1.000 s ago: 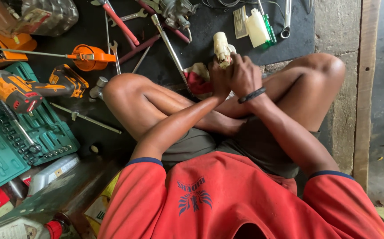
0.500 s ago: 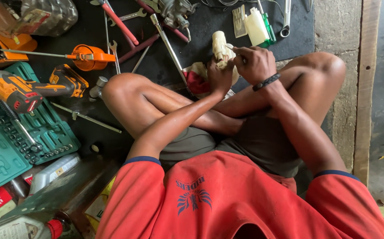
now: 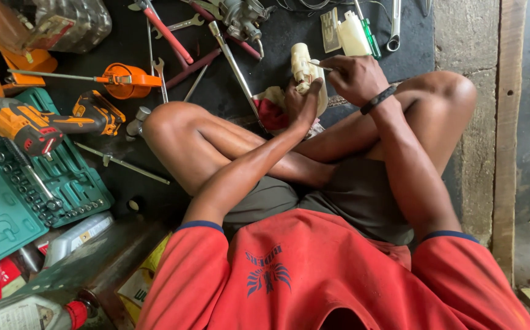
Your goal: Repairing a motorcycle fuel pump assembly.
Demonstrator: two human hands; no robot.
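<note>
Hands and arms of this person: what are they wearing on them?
Both arms are bare from the short red sleeves down; each sleeve ends in a dark blue hem. The left hand wears nothing. The right hand is gloveless too, with a black band around its wrist.

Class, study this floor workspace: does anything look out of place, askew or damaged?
Nothing looks damaged or spilled. Tools lie scattered at all angles on the black mat, and a cordless drill rests askew across the open green socket case. The left hand holds a cream plastic part; the right hand works on it.
</note>
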